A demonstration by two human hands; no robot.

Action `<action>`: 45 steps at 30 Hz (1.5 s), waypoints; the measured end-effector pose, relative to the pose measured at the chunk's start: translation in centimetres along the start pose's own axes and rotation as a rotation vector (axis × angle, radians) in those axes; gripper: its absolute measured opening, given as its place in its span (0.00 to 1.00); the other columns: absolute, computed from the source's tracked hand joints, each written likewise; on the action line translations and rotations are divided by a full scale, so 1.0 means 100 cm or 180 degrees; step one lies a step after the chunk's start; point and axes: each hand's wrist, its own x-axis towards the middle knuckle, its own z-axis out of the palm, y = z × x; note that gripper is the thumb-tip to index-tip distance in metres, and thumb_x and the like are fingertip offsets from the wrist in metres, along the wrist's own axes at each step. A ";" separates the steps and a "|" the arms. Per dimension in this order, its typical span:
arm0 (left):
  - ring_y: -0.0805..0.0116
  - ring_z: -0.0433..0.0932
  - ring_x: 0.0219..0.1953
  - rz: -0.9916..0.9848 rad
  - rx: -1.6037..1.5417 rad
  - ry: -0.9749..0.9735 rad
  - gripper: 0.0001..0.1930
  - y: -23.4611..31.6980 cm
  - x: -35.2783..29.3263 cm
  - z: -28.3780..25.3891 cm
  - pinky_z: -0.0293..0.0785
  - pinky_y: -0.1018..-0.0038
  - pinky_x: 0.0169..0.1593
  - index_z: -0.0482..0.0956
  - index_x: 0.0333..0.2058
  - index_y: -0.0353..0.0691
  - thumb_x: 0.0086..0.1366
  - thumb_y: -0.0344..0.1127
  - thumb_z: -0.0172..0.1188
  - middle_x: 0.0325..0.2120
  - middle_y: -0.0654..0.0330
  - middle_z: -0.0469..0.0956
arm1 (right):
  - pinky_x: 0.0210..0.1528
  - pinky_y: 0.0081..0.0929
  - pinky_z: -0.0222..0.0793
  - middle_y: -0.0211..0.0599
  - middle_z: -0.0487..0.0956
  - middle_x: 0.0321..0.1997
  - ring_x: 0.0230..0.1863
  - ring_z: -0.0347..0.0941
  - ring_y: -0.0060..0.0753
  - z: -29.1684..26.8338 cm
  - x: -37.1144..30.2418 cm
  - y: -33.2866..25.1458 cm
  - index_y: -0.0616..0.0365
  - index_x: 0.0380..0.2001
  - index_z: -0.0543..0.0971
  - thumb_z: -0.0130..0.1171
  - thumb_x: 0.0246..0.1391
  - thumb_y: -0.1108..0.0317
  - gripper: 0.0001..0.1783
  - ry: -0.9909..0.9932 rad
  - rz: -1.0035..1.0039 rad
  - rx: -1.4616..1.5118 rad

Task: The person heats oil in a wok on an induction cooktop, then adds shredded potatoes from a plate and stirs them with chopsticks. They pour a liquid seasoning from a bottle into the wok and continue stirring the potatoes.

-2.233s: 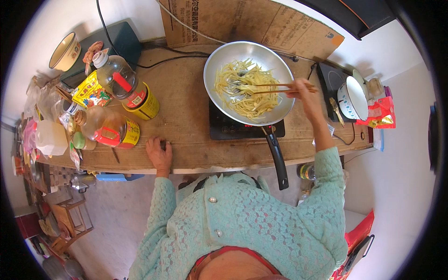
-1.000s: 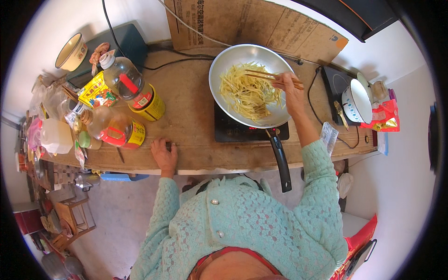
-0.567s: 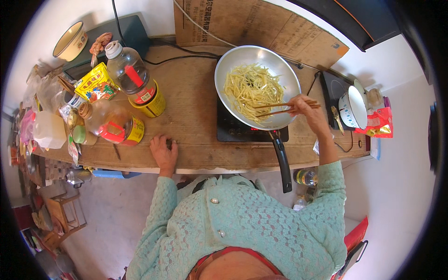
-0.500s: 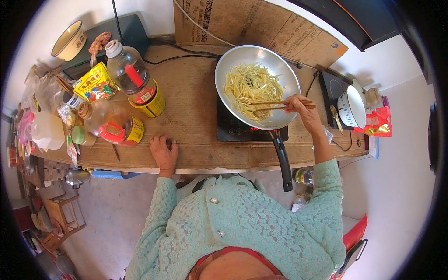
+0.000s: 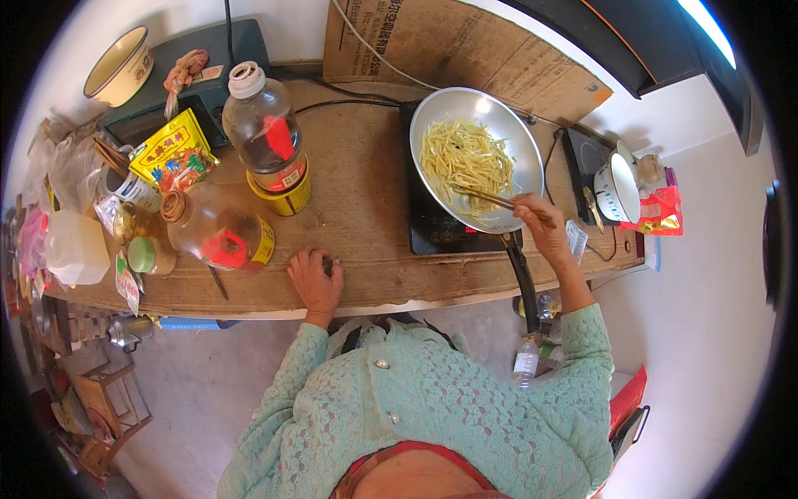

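My right hand (image 5: 543, 229) is closed around a pair of wooden chopsticks (image 5: 490, 197). Their tips reach into pale yellow shredded strips (image 5: 462, 155), probably potato, heaped in a silvery frying pan (image 5: 522, 141). The pan sits on a black induction cooktop (image 5: 440, 239) with a lit red display, partly hidden beneath it. Its black handle (image 5: 522, 279) points toward me, with no hand on it. On the cardboard-covered tabletop (image 5: 374, 241), close to the front edge, my left hand (image 5: 316, 283) rests palm down with its fingers apart, holding nothing.
Left stand two large bottles of dark liquid (image 5: 258, 137) (image 5: 212, 229), a yellow packet (image 5: 174, 150), jars and a white jug (image 5: 76, 247). A cardboard sheet (image 5: 465, 50) leans behind the pan. To the right are an enamel pot (image 5: 615, 190) and a red packet (image 5: 662, 212).
The chopsticks have turned to a steeper slant and lie closer together in the strips. The whole view has shifted slightly, so the tabletop things appear displaced. My left hand still rests near the edge.
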 end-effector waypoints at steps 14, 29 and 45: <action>0.56 0.66 0.42 -0.0074 0.0013 0.0112 0.11 -0.006 -0.003 0.003 0.60 0.62 0.43 0.71 0.28 0.42 0.43 0.34 0.60 0.34 0.56 0.69 | 0.34 0.36 0.66 0.43 0.73 0.33 0.35 0.70 0.46 0.032 0.006 -0.029 0.61 0.26 0.74 0.59 0.44 0.74 0.05 -0.1081 -0.1353 -0.2104; 0.58 0.66 0.40 -0.0024 0.0115 0.0402 0.11 0.004 -0.008 0.003 0.62 0.66 0.42 0.71 0.28 0.41 0.43 0.31 0.59 0.35 0.58 0.69 | 0.52 0.36 0.63 0.48 0.70 0.46 0.50 0.66 0.52 0.017 -0.002 -0.023 0.58 0.45 0.71 0.49 0.35 0.88 0.28 -0.1472 -0.1157 -0.2101; 0.58 0.66 0.40 -0.0042 -0.0040 0.0452 0.10 -0.005 -0.010 -0.002 0.61 0.65 0.42 0.71 0.26 0.42 0.42 0.35 0.59 0.32 0.58 0.68 | 0.50 0.29 0.64 0.41 0.73 0.40 0.45 0.69 0.33 -0.071 -0.007 0.033 0.65 0.35 0.70 0.43 0.56 0.79 0.06 0.0090 -0.0545 -0.0774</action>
